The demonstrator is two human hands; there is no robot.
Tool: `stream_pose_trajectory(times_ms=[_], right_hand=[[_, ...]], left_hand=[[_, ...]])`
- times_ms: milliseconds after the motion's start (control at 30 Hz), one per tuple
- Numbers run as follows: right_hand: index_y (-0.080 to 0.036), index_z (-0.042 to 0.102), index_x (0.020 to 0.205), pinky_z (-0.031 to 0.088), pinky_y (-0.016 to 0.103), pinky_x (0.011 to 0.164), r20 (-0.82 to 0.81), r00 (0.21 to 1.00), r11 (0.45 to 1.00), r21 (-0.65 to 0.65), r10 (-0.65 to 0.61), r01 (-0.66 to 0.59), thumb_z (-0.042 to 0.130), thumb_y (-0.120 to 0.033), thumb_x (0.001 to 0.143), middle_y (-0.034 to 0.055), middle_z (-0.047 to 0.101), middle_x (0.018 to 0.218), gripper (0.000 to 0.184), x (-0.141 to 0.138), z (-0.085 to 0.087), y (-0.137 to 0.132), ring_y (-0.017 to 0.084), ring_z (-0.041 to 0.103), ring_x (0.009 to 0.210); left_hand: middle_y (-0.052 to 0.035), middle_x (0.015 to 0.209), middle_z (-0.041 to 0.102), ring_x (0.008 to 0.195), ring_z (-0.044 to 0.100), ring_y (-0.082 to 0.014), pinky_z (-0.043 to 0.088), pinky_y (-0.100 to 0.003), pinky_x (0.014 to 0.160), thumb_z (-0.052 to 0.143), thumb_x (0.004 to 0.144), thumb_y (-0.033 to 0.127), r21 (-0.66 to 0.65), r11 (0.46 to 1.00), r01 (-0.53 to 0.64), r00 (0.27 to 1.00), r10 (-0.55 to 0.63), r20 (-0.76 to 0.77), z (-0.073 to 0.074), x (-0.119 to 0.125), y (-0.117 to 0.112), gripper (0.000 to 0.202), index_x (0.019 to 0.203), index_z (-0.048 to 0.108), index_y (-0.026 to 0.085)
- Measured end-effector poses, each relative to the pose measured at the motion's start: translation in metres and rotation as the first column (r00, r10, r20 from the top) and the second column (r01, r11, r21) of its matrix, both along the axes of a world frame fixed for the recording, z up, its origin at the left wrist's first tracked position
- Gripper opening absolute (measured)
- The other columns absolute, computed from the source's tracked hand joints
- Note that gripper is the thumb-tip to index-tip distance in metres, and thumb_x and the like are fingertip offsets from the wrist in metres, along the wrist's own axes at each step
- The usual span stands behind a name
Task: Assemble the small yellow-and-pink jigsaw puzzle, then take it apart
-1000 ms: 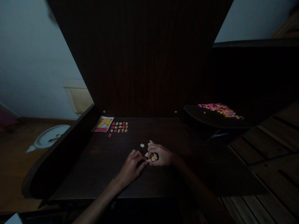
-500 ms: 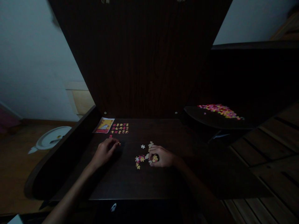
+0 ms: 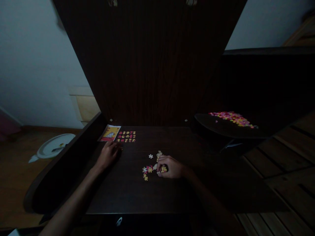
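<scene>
Just below the rows of puzzle pieces [image 3: 126,136], my left hand [image 3: 108,155] is closed, with a small puzzle piece [image 3: 121,149] partly showing at its fingertips. The near edge of a printed picture card [image 3: 110,132] is right above that hand. My right hand [image 3: 172,167] rests on the table with its fingers curled round yellow puzzle pieces [image 3: 163,169]; how many it holds is hidden. Beside it lies a loose heap of pink, yellow and white pieces [image 3: 149,169]. One pale piece [image 3: 151,156] lies apart, above the heap.
A dark table top [image 3: 128,193] meets a tall dark panel [image 3: 147,65] at the back. A raised side board [image 3: 66,160] bounds the left. On a rounded shelf [image 3: 209,126] at the right is a pile of colourful pieces [image 3: 233,118]. A white oval lid or tray [image 3: 46,149] lies on the floor.
My left hand has moved slightly left and up toward the card, taking the small piece along and covering the spot below the rows. My right hand has stayed in place.
</scene>
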State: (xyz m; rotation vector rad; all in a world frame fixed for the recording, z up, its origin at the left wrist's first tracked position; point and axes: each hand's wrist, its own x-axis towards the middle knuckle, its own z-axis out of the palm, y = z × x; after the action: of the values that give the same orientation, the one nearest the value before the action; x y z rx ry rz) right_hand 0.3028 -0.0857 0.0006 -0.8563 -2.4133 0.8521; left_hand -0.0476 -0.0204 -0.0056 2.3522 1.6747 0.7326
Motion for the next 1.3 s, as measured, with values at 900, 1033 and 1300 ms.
stream_pose_trajectory(times_ms=[900, 1033, 1300], right_hand=[[-0.02, 0.067, 0.076, 0.051, 0.032, 0.074, -0.229, 0.968, 0.994, 0.017, -0.102, 0.108, 0.069, -0.017, 0.08, 0.0023, 0.069, 0.077, 0.005, -0.001, 0.001, -0.002, 0.017, 0.062, 0.074], [-0.019, 0.07, 0.077, 0.051, 0.033, 0.076, -0.292, 0.95, 0.988, 0.076, -0.108, 0.136, 0.071, -0.017, 0.082, 0.0041, 0.068, 0.081, 0.005, -0.003, 0.002, -0.001, 0.018, 0.063, 0.079], [-0.021, 0.078, 0.082, 0.051, 0.03, 0.067, -0.377, 0.917, 0.964, 0.17, -0.127, 0.203, 0.073, -0.022, 0.084, 0.0047, 0.065, 0.081, 0.005, -0.01, -0.002, -0.003, 0.017, 0.063, 0.076]], left_hand=[[-0.0138, 0.099, 0.065, 0.093, 0.059, -0.0278, 0.052, -0.04, 0.086, 0.037, 0.096, 0.038, 0.088, 0.993, 0.075, 0.953, -0.045, -0.299, 0.0, -0.004, -0.01, 0.047, 0.122, 0.07, 0.017], [-0.0134, 0.101, 0.064, 0.095, 0.059, -0.028, 0.053, -0.04, 0.084, 0.039, 0.097, 0.04, 0.09, 0.992, 0.087, 0.971, -0.065, -0.231, 0.001, 0.007, -0.017, 0.045, 0.121, 0.069, 0.017], [-0.005, 0.101, 0.067, 0.096, 0.062, -0.021, 0.052, -0.035, 0.086, 0.056, 0.096, 0.046, -0.087, 0.906, 0.414, 0.904, -0.398, 0.154, 0.019, 0.086, -0.066, 0.041, 0.129, 0.062, 0.024]])
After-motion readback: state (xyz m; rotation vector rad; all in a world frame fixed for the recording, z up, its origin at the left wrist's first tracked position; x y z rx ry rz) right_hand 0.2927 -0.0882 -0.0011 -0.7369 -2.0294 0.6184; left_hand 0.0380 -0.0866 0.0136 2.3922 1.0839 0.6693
